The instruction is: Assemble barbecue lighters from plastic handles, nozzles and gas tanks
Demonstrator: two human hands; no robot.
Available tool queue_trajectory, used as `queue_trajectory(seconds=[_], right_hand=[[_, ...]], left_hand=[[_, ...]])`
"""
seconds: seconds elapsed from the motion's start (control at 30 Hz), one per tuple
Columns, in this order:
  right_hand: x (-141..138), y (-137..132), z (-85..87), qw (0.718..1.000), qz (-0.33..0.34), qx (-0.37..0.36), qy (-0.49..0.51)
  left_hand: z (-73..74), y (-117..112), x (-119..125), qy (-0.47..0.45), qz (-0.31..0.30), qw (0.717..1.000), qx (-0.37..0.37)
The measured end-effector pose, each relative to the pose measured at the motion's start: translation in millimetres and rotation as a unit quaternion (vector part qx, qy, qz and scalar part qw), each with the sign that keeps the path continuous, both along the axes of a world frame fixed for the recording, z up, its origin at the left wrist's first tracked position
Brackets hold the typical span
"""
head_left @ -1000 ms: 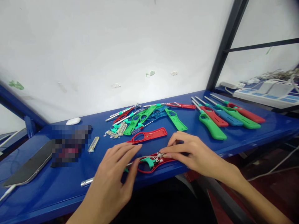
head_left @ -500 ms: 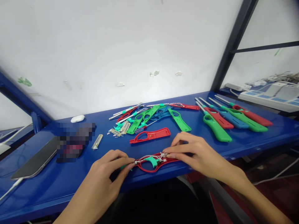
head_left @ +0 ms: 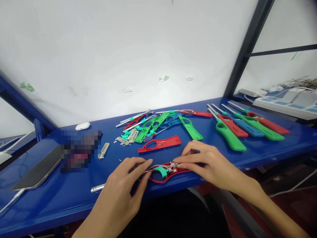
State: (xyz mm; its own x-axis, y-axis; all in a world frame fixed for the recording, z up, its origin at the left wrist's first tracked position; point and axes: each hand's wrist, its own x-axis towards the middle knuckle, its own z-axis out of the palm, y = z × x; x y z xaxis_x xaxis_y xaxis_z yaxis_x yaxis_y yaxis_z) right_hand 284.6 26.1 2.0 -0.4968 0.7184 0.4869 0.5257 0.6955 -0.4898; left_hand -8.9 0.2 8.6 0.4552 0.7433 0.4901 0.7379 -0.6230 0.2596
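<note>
At the table's front edge lies an opened red lighter shell (head_left: 158,181) with a green trigger (head_left: 162,171) and white wires inside. My left hand (head_left: 126,181) is closed, thumb and fingers pinching its narrow front end. A metal lighter tube (head_left: 97,188) sticks out to the left from behind that hand. My right hand (head_left: 208,162) pinches a small silvery part (head_left: 174,164) at the shell's handle. Just behind lies the matching empty red shell half (head_left: 163,144).
Loose green shell halves (head_left: 190,128), clear fuel tanks (head_left: 133,136) and tubes are heaped at the back. Several whole lighters (head_left: 231,138) lie in a row at right. A phone (head_left: 39,170), a white earbud case (head_left: 82,126) and one tank (head_left: 104,150) are at left.
My left hand has shifted right along the shell toward the trigger opening, and the metal tube now shows beside it. My right hand stays in place.
</note>
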Motion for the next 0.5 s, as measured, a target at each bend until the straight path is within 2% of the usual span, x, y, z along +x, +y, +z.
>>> queue_trajectory(seconds=[0.2, 0.33, 0.5], right_hand=[[-1, 0, 0.2, 1.0, 0.002, -0.007, 0.005], [0, 0, 0.8, 1.0, 0.001, -0.011, 0.007], [-2, -2, 8.4, 0.999, 0.007, -0.05, -0.015]], left_hand=[[-1.5, 1, 11, -0.017, -0.044, 0.999, -0.001], [1.0, 0, 13, -0.039, -0.048, 0.998, 0.001], [-1.4, 0, 13, -0.052, -0.047, 0.998, -0.004]])
